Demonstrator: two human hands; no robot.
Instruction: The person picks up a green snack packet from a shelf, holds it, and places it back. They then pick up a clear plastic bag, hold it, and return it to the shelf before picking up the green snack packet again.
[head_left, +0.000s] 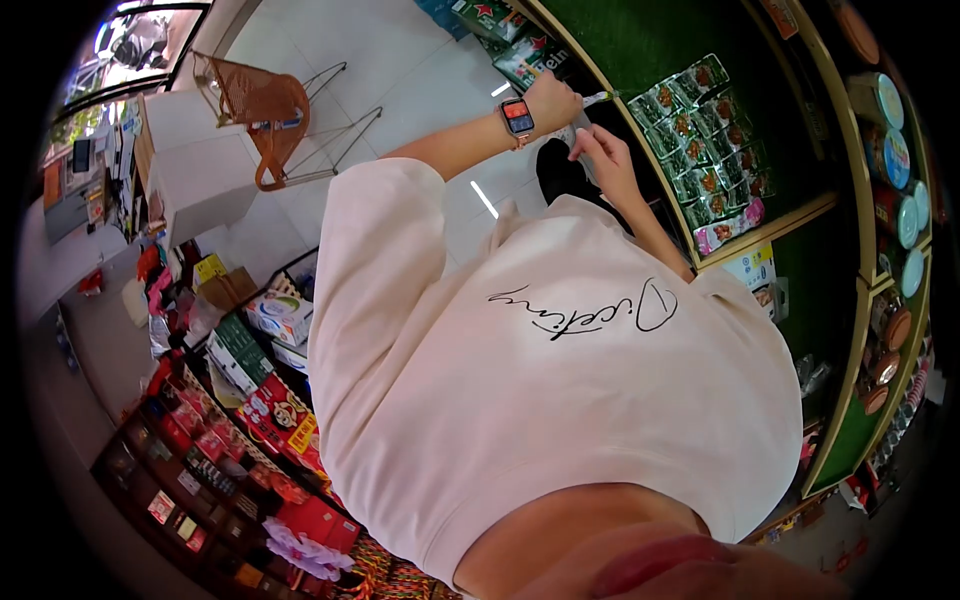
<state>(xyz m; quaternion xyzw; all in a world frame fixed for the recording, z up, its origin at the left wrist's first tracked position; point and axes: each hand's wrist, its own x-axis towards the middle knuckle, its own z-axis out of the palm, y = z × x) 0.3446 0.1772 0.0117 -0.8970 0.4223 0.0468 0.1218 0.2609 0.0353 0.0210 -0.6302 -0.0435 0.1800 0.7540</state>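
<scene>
The thin white piece (598,97) is at the top of my view, just in front of the rows of green snack packets (700,135) that hang on the shelf (770,222). I cannot tell what exactly this piece is, it is too small. The left hand (552,100) is closed around its near end, and a watch (517,117) with an orange and blue screen sits on that wrist. The right hand (606,155) is just below and beside the left one, close to the packets. Its fingers are bent together, but I cannot tell if they grip something. Both arms come out from a pale pink shirt (540,400) with black handwriting on it, which fills the middle of my view. Further out, green beer cartons (522,55) stand on the white tile floor (400,60). An orange wire chair (262,105) is well apart on the left.
</scene>
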